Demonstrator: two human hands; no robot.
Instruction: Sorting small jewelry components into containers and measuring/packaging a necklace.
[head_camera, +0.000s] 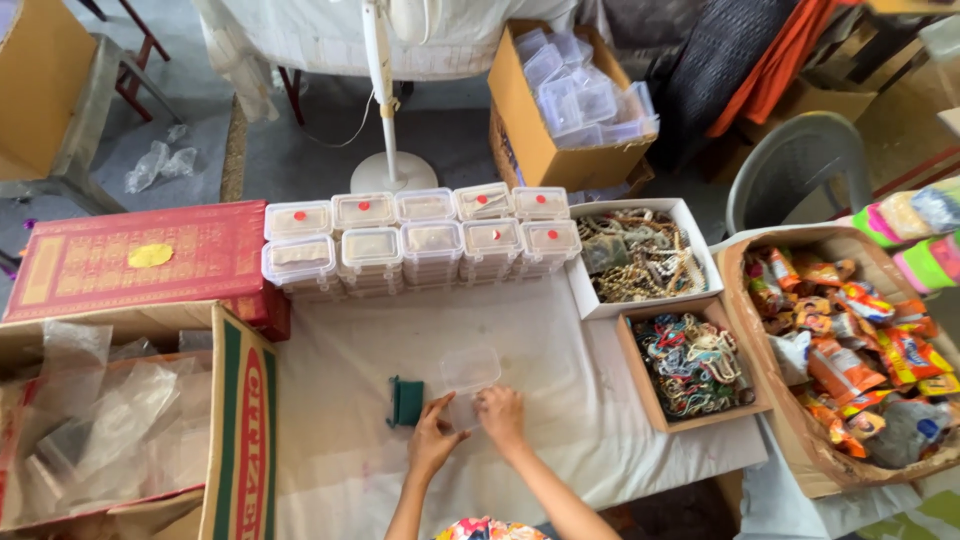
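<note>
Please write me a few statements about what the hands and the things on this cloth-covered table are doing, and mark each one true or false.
1. Both hands, the left hand and the right hand, touch a small clear plastic box. True.
2. The clear plastic lid lies just beyond that box. True.
3. The dark green flat object is held in the right hand. False: it lies on the white tablecloth, beside the left hand.
4. The stacked clear lidded boxes with red dots stand at the table's far edge. True.
5. The open brown tray holds snack packets. False: it holds colourful beaded strings.
</note>
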